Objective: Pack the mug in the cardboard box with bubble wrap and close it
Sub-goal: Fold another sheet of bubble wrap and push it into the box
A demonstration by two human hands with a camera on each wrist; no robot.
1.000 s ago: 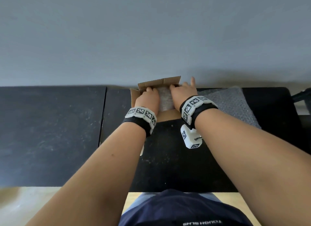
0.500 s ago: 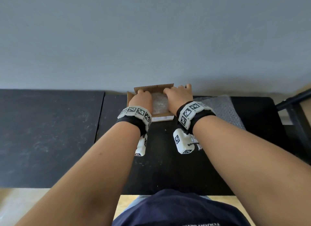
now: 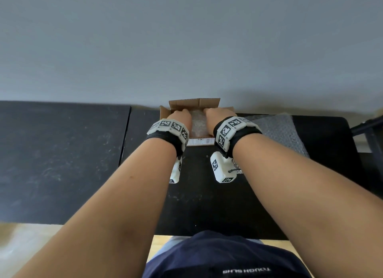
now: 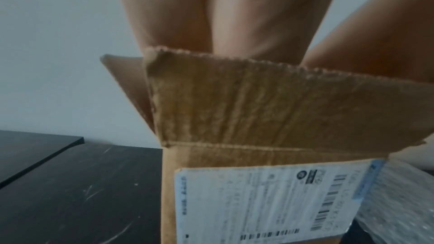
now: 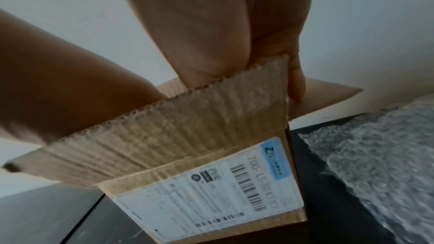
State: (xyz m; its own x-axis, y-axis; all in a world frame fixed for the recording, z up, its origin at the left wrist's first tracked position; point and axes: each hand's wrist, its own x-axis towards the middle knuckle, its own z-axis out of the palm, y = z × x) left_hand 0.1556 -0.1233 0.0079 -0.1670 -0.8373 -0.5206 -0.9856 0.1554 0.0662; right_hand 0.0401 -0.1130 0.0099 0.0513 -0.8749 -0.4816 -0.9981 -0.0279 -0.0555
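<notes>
The cardboard box [image 3: 194, 104] stands at the table's far edge against the wall, all its flaps up. Both hands reach down into it. My left hand [image 3: 179, 117] is at the left side and my right hand [image 3: 219, 118] at the right. Bubble wrap [image 3: 198, 123] fills the box between them. In the left wrist view straight fingers [image 4: 178, 16] run down behind the near flap [image 4: 234, 108], fingertips hidden. In the right wrist view the little finger [image 5: 296, 81] lies outside the near flap [image 5: 187, 127], against the side flap. No mug shows.
A spare sheet of bubble wrap [image 3: 275, 130] lies flat on the black table [image 3: 62, 153] just right of the box. A white shipping label [image 5: 211, 192] covers the box's near wall. A dark frame [image 3: 369, 128] stands past the table's right end.
Both hands have sunk deeper into the box. The right fingers, stretched over the far rim a second ago, now point down inside. The box stays in place.
</notes>
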